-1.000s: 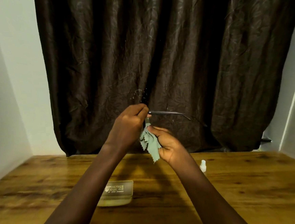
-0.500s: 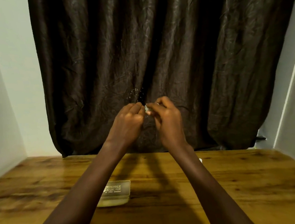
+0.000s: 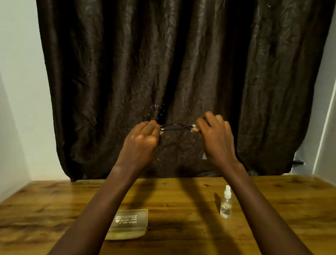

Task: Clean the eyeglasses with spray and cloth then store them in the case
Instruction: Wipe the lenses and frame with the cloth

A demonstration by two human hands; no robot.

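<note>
Eyeglasses [image 3: 174, 127]: one pair, one case [image 3: 130, 223], one bottle [image 3: 226, 204].

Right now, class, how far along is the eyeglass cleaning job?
Spraying looks done: the small clear plastic spray bottle stands on the wooden table. In hand: the left hand and right hand pinch the dark-framed eyeglasses at either end, held up. Left: storing them in the translucent yellowish case lying on the table.

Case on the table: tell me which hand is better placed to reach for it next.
Left, probably. The case lies beside the left forearm, while the right hand is on the side of the spray bottle. Both hands pinch the eyeglasses, so the left hand must let go first.
</note>
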